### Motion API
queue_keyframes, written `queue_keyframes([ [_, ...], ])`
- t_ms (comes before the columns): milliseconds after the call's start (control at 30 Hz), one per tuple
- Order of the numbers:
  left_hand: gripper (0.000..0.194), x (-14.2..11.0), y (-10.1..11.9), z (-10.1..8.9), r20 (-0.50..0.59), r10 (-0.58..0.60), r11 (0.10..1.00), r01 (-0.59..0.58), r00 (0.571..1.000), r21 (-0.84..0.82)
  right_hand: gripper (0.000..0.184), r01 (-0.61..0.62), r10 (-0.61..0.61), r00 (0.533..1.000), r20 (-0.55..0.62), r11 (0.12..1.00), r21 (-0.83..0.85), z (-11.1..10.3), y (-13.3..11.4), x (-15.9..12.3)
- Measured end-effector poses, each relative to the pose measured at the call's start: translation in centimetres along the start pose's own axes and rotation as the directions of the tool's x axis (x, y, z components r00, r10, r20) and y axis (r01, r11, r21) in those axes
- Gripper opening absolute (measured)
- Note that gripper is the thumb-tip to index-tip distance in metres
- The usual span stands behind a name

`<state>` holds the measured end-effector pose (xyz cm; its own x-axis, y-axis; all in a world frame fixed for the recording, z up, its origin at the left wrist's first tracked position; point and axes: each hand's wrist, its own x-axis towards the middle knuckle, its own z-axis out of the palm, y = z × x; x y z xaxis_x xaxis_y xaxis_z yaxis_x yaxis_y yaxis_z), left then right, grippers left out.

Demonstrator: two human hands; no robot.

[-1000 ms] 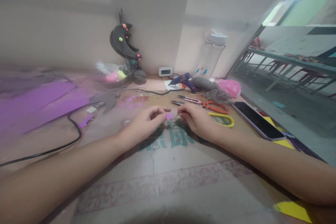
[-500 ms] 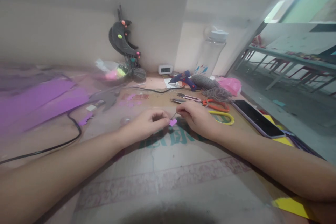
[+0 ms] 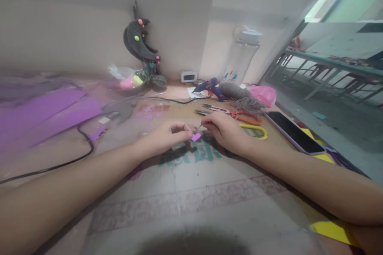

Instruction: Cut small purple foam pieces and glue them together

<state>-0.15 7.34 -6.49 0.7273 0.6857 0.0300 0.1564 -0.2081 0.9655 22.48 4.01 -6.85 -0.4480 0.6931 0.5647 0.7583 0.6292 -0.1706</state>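
A small purple paper heart (image 3: 196, 137) is pinched at its left edge between the thumb and fingers of my left hand (image 3: 169, 135), just above the cardboard. My right hand (image 3: 229, 132) is closed in a pinch on a thin grey strand (image 3: 198, 128), whose lower end reaches the top of the heart. Whether the strand is yarn or something stiffer I cannot tell. Beyond my right hand lie small thread snips (image 3: 216, 108) and orange-handled pliers (image 3: 247, 118). A yellow handle loop (image 3: 260, 132) shows partly behind that hand.
At the back stand a clear bottle (image 3: 242, 59), a blue glue gun (image 3: 209, 87), grey yarn (image 3: 236, 93), a small clock (image 3: 188, 76) and a dark crescent ornament (image 3: 137, 42). A phone (image 3: 295, 132) lies right; purple sheets (image 3: 54, 107) and a black cable (image 3: 86, 155) lie left.
The heart has shifted slightly left and up, and the strand's lower end now lies closer against it. Both hands keep their pinches, and the view has tilted a little.
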Motion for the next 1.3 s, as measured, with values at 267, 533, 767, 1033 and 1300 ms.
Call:
queue_keyframes([
  [267,0.024,-0.1,0.1,-0.2,0.053,-0.026,0.989,0.017,0.998,0.148,0.023,0.007,-0.009,0.998,0.055,0.999,0.038,-0.1,-0.1,-0.1],
  [533,0.023,-0.3,0.1,0.3,-0.021,0.025,0.971,-0.019,0.999,0.239,0.017,-0.328,0.357,0.933,0.045,0.794,0.512,-1.0,-0.8,0.5],
  [767,0.020,-0.8,0.2,0.6,-0.024,0.107,0.946,-0.094,0.994,0.310,0.030,-0.498,0.280,0.866,0.413,0.423,0.757,-0.4,-1.9,0.1],
  [1033,0.023,-0.7,0.3,0.7,-0.038,0.193,0.918,-0.167,0.980,0.360,0.018,-0.563,0.372,0.824,0.428,0.449,0.694,0.0,-1.4,0.3],
  [1300,0.026,-0.8,0.6,0.7,-0.042,0.197,0.903,-0.164,0.980,0.398,0.018,-0.499,0.368,0.866,0.338,0.673,0.545,-0.5,-1.9,0.3],
])
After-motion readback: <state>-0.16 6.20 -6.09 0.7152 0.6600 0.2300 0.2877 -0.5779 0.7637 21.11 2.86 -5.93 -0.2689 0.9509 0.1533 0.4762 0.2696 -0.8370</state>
